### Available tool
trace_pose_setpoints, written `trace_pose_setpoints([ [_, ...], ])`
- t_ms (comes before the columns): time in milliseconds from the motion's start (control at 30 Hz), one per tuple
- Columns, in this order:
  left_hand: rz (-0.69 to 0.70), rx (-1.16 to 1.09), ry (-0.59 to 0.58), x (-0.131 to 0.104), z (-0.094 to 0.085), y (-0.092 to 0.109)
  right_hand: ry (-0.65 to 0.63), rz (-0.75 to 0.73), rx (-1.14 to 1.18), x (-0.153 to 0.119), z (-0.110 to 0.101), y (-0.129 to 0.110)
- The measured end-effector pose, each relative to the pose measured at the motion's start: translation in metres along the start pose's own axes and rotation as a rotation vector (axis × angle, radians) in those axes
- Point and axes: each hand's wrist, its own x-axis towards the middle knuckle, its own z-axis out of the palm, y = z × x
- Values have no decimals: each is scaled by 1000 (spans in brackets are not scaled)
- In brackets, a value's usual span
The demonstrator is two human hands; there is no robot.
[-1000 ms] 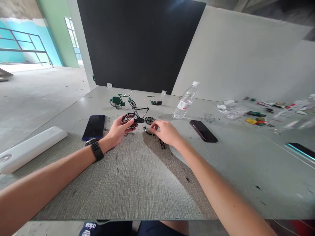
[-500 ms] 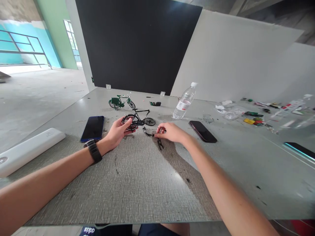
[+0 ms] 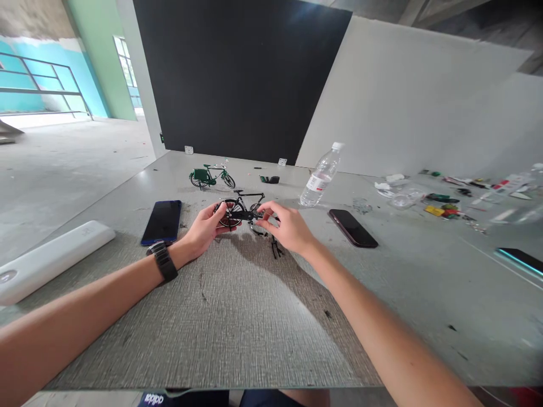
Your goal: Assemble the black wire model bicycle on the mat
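A small black model bicycle (image 3: 241, 210) is held upright by its rear wheel, between the thumb and fingers of my left hand (image 3: 207, 227). Beside its front wheel is my right hand (image 3: 285, 225), thumb and fingertips drawn together at the crank and front wheel area; whatever lies between them is too small to make out. Under the right fingers a thin curved black part is partly covered on the table. Small black forked parts (image 3: 276, 247) lie just below that hand. Behind stands a green model bicycle (image 3: 212, 176) with green bags.
On the left lie a dark blue phone (image 3: 162, 222) and a long white device (image 3: 55, 261). A water bottle (image 3: 319, 176) and another phone (image 3: 353, 228) are at the right. Farther right are scattered tools and plastic pieces (image 3: 445, 210). A small green-black piece (image 3: 270, 179) lies at the back.
My right hand has risen from the small parts on the table to the front of the black bicycle. The left hand keeps its hold, and the bicycle sits slightly further right.
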Motion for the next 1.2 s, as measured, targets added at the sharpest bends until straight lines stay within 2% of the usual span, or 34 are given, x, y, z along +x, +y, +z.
trace_pose_setpoints([
  [200, 25, 81, -78, -2, 2, 0, 87, -54, 39, -1, 9, -4],
  [333, 40, 134, -64, -2, 1, -2, 109, -58, 22, -2, 9, -6],
  [500, 126, 236, -78, 0, -2, -5, 126, -38, 7, -3, 9, -8],
  [667, 187, 309, -85, -3, -1, 1, 175, -30, 10, -3, 11, -8],
  [800, 191, 351, -85, -6, -1, 4, 223, -69, 23, -4, 13, -10],
  [933, 191, 336, -71, -6, -2, -2, 256, -69, 21, -5, 13, -16],
  [1100, 190, 265, -123, -6, -1, -4, 241, -77, 41, -7, 15, -22],
  [1200, 214, 313, -179, -9, 0, 0, 206, -83, 70, -7, 16, -25],
])
